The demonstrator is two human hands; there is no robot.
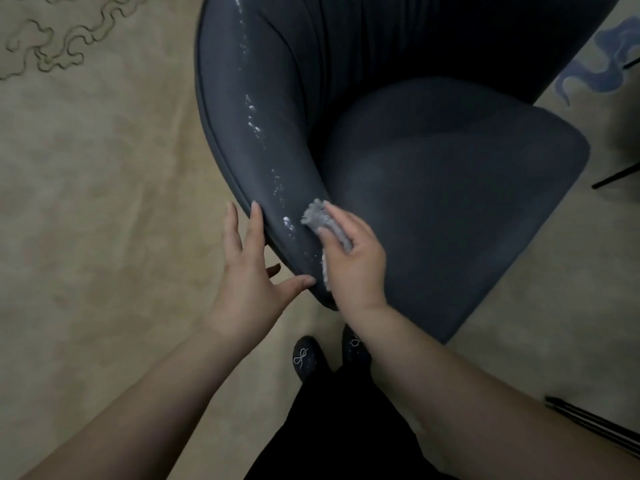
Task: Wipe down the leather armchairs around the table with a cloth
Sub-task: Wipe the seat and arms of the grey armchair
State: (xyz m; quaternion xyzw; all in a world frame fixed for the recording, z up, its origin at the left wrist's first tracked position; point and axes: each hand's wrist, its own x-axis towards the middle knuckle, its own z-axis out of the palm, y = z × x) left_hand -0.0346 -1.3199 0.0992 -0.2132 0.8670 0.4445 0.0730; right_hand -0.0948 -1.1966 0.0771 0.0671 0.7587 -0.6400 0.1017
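Gripping grey cloth (pixel 327 225) in right hand (pixel 353 261), left hand (pixel 249 271) spread bracing dark armchair (pixel 450 188); droplets, seemingly wet, beyond cloth remaining.

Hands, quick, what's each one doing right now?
Left hand: open, straight fingers resting on the outer edge of the dark blue leather armchair.
Right hand: gripping the grey fringed cloth, pressing it to the armrest.

place: furnished indoor room, likely a home or lounge | floor: my feet on a beige carpet (pixel 104 202) patterned with cloud swirls | seating: dark leather armchair (pixel 433 174) | footwear: beaded slippers (pixel 304 358)
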